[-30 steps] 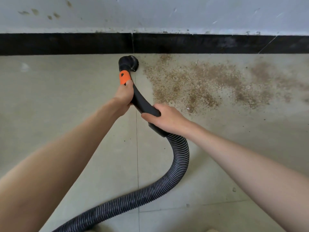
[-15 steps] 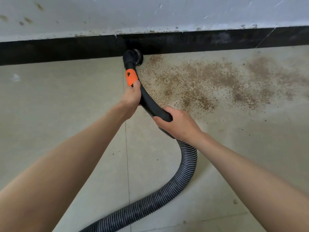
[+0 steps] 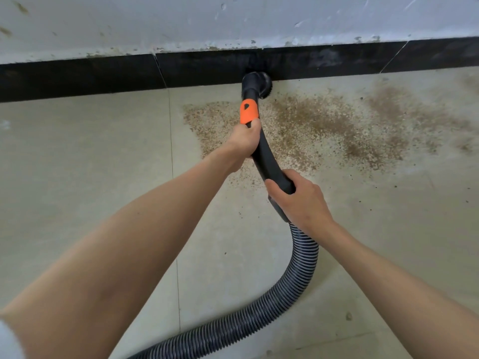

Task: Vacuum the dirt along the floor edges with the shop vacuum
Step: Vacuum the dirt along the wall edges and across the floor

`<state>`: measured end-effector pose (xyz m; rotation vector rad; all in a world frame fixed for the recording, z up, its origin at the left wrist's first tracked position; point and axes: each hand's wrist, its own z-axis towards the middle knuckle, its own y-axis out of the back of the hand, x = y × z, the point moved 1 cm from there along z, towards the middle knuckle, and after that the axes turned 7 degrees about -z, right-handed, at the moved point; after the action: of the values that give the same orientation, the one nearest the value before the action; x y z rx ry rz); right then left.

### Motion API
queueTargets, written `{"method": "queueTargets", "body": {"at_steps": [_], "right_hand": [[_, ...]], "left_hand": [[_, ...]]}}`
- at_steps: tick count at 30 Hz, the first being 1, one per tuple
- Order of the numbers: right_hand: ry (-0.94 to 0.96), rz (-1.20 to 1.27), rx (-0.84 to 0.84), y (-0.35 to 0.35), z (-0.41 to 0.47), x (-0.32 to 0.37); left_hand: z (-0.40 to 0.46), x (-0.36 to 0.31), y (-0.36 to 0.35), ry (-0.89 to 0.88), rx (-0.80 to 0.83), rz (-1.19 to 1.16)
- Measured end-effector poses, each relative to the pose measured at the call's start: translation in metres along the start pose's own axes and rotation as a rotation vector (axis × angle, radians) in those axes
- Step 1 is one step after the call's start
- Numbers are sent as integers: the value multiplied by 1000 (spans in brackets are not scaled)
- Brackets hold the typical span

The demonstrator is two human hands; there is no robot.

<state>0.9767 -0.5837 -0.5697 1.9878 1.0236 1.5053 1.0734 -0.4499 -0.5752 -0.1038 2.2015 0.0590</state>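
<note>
Below, the curved black plastic vacuum wand (image 3: 267, 156) is gripped by the left hand (image 3: 245, 139) (ahead) and the right hand (image 3: 300, 200); its round brush nozzle (image 3: 256, 84) touches the black baseboard (image 3: 103, 76).

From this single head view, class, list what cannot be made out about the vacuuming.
- Shop vacuum body: out of frame; ribbed black hose leaves the bottom edge.
- Round black brush nozzle: underside hidden, suction unknowable.
- Left hand, right hand: fingertips hidden behind the curved black wand.
</note>
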Motion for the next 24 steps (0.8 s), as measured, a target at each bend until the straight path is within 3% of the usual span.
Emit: {"method": "queueTargets", "body": {"at_steps": [13, 19, 24], "right_hand": [[74, 105, 97, -63, -12, 70], [211, -93, 238, -85, -18, 109], [230, -143, 263, -82, -25, 109]], "left_hand": [[-17, 11, 97, -54, -218, 100], [-45, 32, 163, 24, -388, -76], [-59, 37, 167, 48, -364, -96]]}}
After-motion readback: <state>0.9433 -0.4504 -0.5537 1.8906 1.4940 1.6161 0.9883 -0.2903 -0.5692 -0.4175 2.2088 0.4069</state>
